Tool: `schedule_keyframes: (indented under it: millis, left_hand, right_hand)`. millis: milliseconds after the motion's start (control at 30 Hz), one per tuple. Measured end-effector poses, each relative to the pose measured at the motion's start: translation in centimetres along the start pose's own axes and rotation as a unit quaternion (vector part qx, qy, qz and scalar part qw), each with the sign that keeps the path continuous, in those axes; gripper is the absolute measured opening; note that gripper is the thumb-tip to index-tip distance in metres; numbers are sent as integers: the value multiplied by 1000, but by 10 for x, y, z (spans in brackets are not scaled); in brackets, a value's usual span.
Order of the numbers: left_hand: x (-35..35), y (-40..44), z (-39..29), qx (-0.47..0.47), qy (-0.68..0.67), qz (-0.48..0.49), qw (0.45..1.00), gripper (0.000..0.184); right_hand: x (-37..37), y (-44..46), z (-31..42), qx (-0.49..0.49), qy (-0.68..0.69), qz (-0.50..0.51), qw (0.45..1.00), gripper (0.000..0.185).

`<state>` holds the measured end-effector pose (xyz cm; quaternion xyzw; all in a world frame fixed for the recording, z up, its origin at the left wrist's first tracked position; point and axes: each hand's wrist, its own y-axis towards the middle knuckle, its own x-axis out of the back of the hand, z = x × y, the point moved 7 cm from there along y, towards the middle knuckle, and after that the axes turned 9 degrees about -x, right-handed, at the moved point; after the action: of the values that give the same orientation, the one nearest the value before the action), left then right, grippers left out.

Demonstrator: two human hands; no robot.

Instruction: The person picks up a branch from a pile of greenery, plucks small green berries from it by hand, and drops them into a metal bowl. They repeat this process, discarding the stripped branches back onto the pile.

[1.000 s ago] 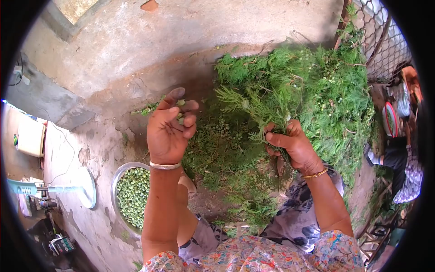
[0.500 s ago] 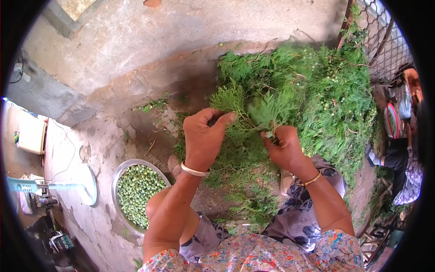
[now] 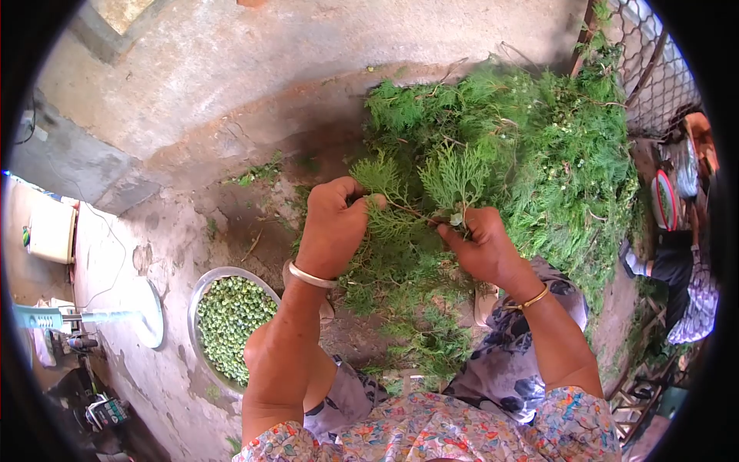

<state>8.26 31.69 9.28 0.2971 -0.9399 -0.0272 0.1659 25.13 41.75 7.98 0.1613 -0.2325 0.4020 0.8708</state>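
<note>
A flat, feathery green cypress sprig [image 3: 453,179] is held up between my two hands. My right hand [image 3: 486,245] pinches its stem between thumb and forefinger, next to small pale green cones [image 3: 459,219]. On the other side my left hand [image 3: 332,229] is closed, thumb against forefinger, on a leafy side shoot of the sprig; its fingertips are partly hidden. A metal basin [image 3: 194,308] on the ground to the left holds many small green cones [image 3: 235,327]. Ahead and to the right lies a big heap of cut cypress branches [image 3: 570,169].
Loose greenery [image 3: 431,335] is scattered between my feet. The base of a pale blue standing fan [image 3: 146,314] is at the left. A concrete wall [image 3: 308,54] runs along the back, with wire mesh [image 3: 654,61] at upper right. Another person's leg [image 3: 677,277] shows at the right edge.
My left hand has shifted slightly left and toward me. The stem between my hands now shows more plainly, and the upright part of the sprig is no longer blurred.
</note>
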Motion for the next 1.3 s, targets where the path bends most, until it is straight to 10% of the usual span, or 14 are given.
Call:
schedule_keyframes:
  millis: [300,400,467,800,1233,1300]
  left_hand:
    - [25,3,-11,-123,172,-104,972,14]
    - [87,8,9,37,77,-163,983,17]
    - [83,16,25,50,-537,-68,839,18]
    - [-53,-23,-3,149,-343,75,924,19]
    - [-58,-33,-5,164,-341,131,916,10]
    - [-27,-30,-23,121,-391,101,907,12]
  right_hand:
    - [13,-1,-7,-82,-11,20,996,12]
    - [19,-2,-27,-101,4,-34,994,7]
    - [27,-2,-29,-112,15,-62,992,7]
    - [8,2,-8,-33,-139,-81,986,11]
    - [8,10,-10,103,-192,-104,970,13]
    - [24,19,-24,-24,-115,-104,988,12]
